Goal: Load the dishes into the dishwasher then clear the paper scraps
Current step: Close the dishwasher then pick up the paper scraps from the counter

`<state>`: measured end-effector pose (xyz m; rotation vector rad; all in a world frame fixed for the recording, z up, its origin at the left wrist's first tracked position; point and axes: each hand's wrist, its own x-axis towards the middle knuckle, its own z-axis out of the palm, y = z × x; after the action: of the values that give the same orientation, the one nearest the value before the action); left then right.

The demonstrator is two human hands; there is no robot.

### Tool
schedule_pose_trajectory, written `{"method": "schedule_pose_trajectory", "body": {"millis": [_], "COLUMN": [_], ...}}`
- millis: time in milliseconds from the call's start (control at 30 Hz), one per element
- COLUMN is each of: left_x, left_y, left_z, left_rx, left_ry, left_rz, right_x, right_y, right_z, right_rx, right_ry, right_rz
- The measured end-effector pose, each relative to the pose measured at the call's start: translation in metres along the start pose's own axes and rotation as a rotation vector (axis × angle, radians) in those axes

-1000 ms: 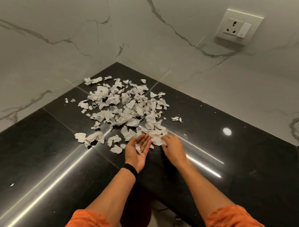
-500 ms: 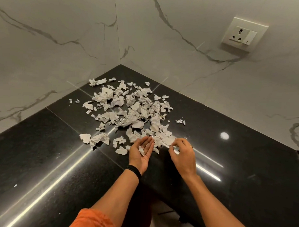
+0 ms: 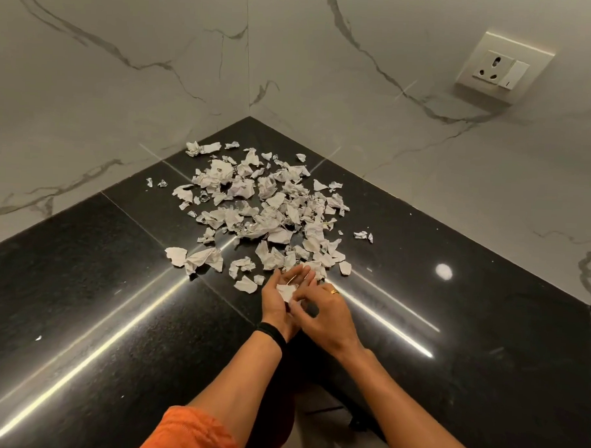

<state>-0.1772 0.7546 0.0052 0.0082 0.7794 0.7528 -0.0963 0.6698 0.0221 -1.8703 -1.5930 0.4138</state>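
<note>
Nothing readable is showing from where I'm standing. The paper scraps (image 3: 267, 209) are lying on the black surface (image 3: 81, 299) w/ faint grey print lines on some, but the print is coming out too small and blurred to make out any word or no. The wall socket (image 3: 504, 68) is carrying no brand or label I can read; only a small dark mark is showing on its switch rocker, approx. a short vertical stroke, and whether it's a "1" or just an on-mark I can't tell. The wristband (image 3: 271, 334) on the left wrist and the ring (image 3: 334, 291) are showing no lettering.
</note>
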Motion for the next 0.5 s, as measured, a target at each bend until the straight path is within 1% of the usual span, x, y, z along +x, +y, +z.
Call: {"method": "schedule_pose_trajectory", "body": {"millis": [33,133,167,233,300,400,500], "left_x": [0.0,0.0,-0.002,-0.006,-0.008,-0.01,-0.012], "left_y": [0.003,0.012,0.014,0.018,0.02,0.023,0.027], "left_z": [-0.003,-0.015,-0.018,-0.021,-0.025,-0.032,-0.038], "left_rx": [-0.025,-0.048,-0.051,-0.064,-0.066,-0.045,-0.029], "left_ry": [0.006,0.005,0.002,0.001,0.006,0.028,0.046], "left_rz": [0.007,0.02,0.023,0.035,0.044,0.053,0.066], "right_x": [0.001,0.007,0.01,0.015,0.019,0.023,0.026], "right_y": [0.003,0.015,0.02,0.027,0.032,0.036,0.036], "right_z": [0.0,-0.002,-0.004,-0.006,-0.003,0.008,0.014], "right_rx": [0.044,0.145,0.155,0.127,0.049,-0.057,-0.127], "right_ry": [0.009,0.19,0.224,0.193,0.123,0.058,0.063], "right_rz": [0.025,0.192,0.254,0.34,0.364,0.32,0.274]}}
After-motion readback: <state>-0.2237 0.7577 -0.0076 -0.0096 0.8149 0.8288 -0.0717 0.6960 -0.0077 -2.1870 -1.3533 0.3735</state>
